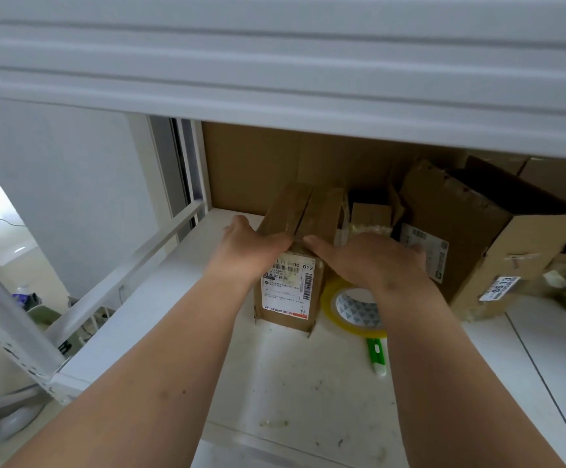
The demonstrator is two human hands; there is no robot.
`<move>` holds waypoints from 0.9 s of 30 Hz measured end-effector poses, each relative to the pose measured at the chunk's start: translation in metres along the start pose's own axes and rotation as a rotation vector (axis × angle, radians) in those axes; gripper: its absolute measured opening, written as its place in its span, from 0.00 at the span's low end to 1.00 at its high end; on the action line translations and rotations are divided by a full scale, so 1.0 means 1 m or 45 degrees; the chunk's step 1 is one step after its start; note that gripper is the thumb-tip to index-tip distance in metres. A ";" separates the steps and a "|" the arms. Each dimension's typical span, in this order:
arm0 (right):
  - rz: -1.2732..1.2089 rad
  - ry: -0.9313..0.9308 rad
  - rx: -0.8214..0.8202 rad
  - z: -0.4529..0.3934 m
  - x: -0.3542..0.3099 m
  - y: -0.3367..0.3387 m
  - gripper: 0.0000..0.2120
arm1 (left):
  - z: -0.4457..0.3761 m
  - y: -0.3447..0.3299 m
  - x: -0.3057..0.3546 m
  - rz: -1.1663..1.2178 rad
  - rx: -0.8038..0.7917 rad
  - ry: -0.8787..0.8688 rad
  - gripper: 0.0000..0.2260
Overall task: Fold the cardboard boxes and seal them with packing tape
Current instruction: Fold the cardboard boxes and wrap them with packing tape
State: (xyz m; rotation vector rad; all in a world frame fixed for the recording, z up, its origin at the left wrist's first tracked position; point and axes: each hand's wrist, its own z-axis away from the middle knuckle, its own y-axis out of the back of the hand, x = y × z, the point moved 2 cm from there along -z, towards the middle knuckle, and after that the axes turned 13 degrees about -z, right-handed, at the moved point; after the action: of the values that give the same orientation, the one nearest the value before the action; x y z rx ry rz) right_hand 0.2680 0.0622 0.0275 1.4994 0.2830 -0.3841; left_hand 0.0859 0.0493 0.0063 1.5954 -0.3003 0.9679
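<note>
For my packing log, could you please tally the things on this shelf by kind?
Cardboard boxes: 2, the small box under the left hand and right hand, and the large open box; more behind are too hidden to count.
Tape rolls: 1, the yellow roll.
Green-handled tools: 1, the tool.
Total: 4

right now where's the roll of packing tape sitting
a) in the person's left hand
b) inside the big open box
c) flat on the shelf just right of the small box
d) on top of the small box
c: the tape roll lies flat on the white shelf, right of the small box and partly under the right hand, while the left hand presses the box's top flaps.
</note>
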 end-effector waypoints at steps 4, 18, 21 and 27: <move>-0.160 -0.002 -0.073 -0.008 -0.003 0.004 0.49 | 0.002 0.007 -0.006 -0.016 0.102 -0.079 0.20; -0.311 0.319 -0.002 0.006 0.020 -0.004 0.38 | 0.012 0.000 -0.058 0.160 0.280 -0.388 0.09; -0.237 0.326 0.072 0.008 0.023 -0.008 0.37 | 0.019 -0.010 -0.054 -0.047 0.449 -0.534 0.25; -0.097 0.315 0.108 0.016 0.015 -0.009 0.37 | 0.028 -0.033 -0.045 -0.147 0.465 -0.480 0.25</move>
State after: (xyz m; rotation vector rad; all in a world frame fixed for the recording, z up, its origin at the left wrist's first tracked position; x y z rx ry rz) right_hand 0.2768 0.0454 0.0141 1.6243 0.5265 -0.2732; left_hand 0.0918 0.0192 -0.0478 2.1100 -0.2964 0.6524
